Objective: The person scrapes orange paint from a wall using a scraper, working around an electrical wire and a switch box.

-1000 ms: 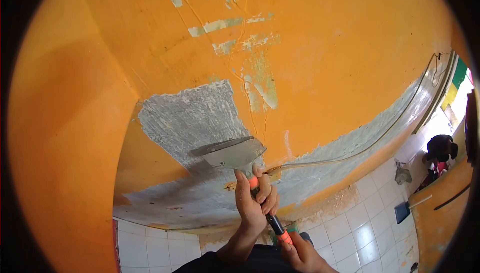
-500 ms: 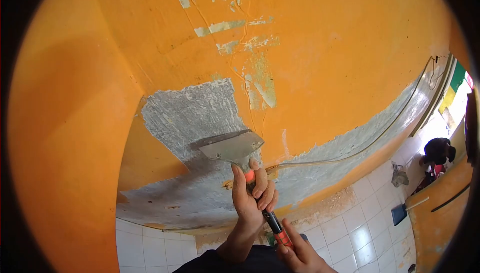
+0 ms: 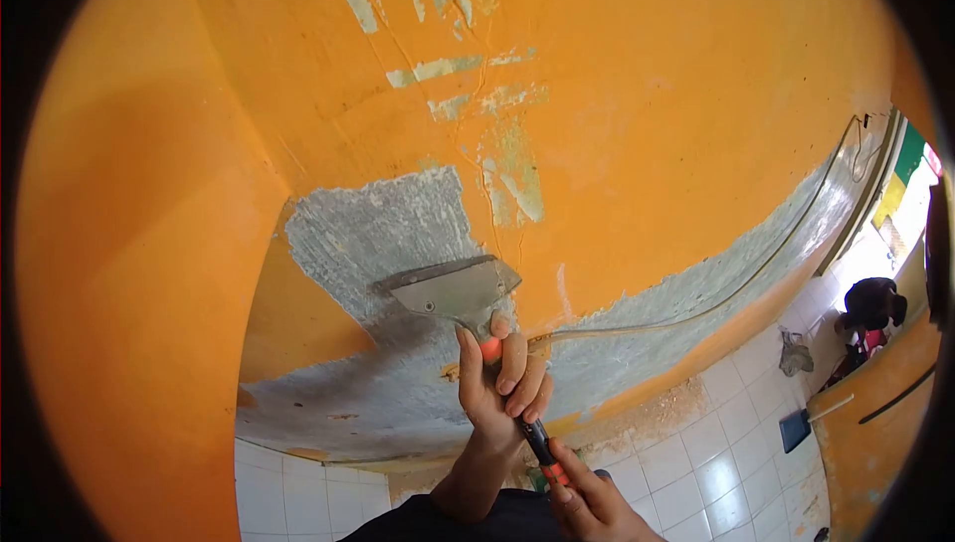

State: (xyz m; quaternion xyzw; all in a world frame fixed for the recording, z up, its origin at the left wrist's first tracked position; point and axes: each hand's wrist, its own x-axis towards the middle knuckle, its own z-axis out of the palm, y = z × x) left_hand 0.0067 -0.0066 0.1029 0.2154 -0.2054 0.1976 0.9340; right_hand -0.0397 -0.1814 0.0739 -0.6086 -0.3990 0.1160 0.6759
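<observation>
A wide metal scraper (image 3: pixel 453 289) with an orange and black handle presses its blade against the orange wall (image 3: pixel 647 124), at the edge of a bare grey scraped patch (image 3: pixel 383 229). My left hand (image 3: pixel 497 383) grips the handle just under the blade. My right hand (image 3: pixel 587 497) holds the lower end of the handle, near the bottom of the view. More grey, stripped wall (image 3: pixel 418 393) runs in a band below the blade. Small peeled streaks (image 3: pixel 458 70) mark the paint higher up.
White floor tiles (image 3: pixel 696 462) lie below, with paint scrapings along the foot of the wall. A thin cable (image 3: pixel 756 269) runs along the stripped band. At the right a person in dark clothing (image 3: pixel 873 303) crouches, and a dustpan (image 3: pixel 796 428) lies on the tiles.
The scraper blade and both hands have shifted slightly up and left along the wall, to the edge of the grey patch. The grip on the handle is unchanged.
</observation>
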